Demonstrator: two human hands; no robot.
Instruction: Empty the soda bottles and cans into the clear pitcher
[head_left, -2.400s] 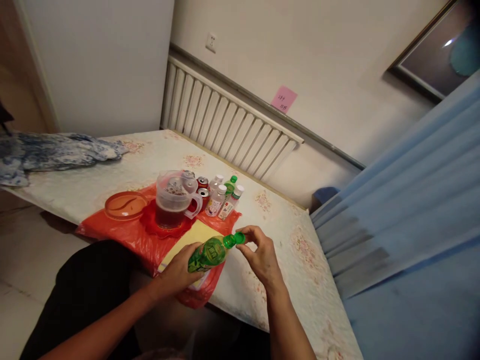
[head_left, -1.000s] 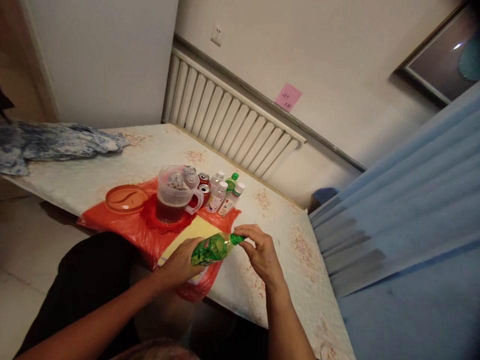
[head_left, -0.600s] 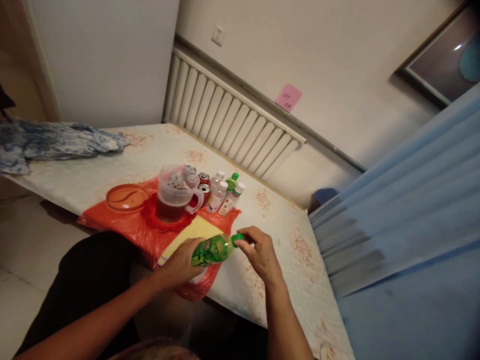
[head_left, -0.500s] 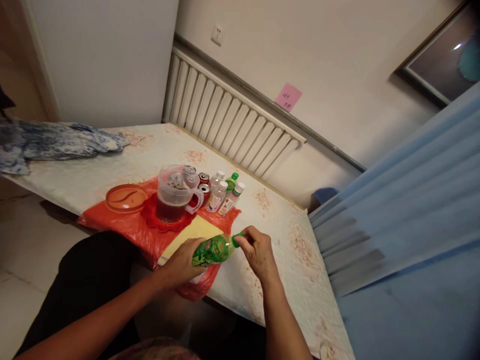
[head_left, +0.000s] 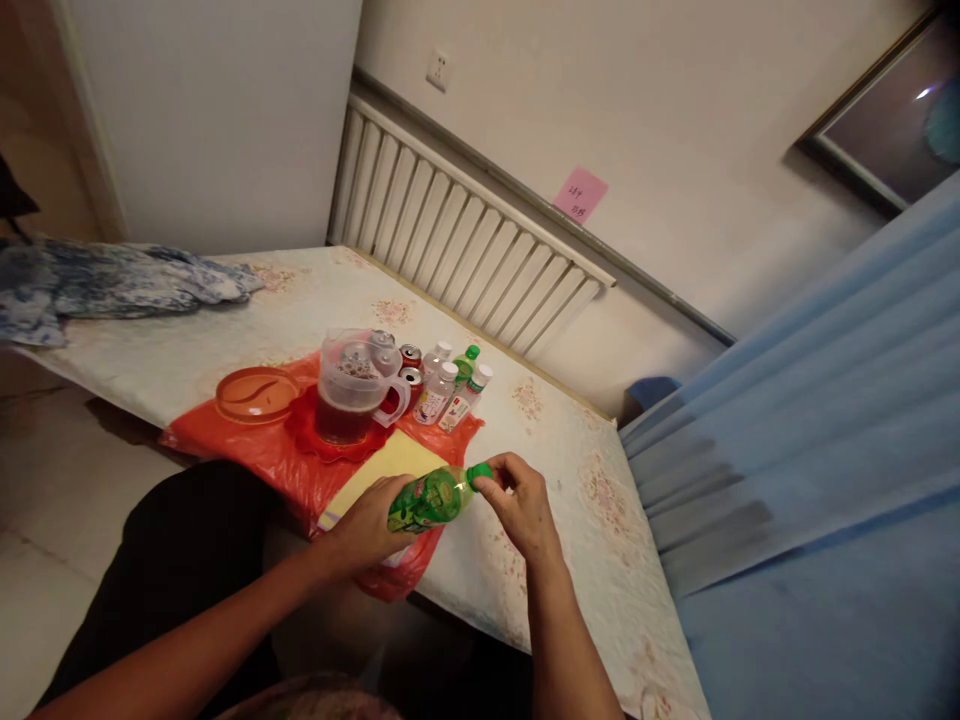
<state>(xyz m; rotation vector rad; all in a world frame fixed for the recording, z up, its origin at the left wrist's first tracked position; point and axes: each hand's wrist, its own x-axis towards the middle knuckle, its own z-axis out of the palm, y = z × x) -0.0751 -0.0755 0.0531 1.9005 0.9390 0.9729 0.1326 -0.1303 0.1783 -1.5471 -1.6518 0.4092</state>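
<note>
My left hand [head_left: 373,520] is wrapped round a plastic drink bottle [head_left: 426,500] with a green label, held tilted above the bed edge. At its neck is a green bottle cap [head_left: 479,476], with the thumb and bent fingers of my right hand [head_left: 520,500] closed against its side. Whether the cap is loose I cannot tell. Beyond the bottle, a clear pitcher [head_left: 346,412] part full of dark brown drink stands on a red scalloped tray [head_left: 300,434]. An orange round lid [head_left: 257,396] lies to the pitcher's left.
Behind the pitcher's handle stand several drink cans [head_left: 410,378] and several bottles [head_left: 432,398]. A yellow sheet [head_left: 382,465] and red plastic bag [head_left: 217,437] lie under the things on the floral-covered bed [head_left: 592,560]. Bunched cloth [head_left: 142,282] is at left, a blue curtain [head_left: 787,430] at right.
My right thumb and fingers have shifted slightly on the cap, so more of its green top shows. My left hand keeps its hold on the bottle. The view has moved a little.
</note>
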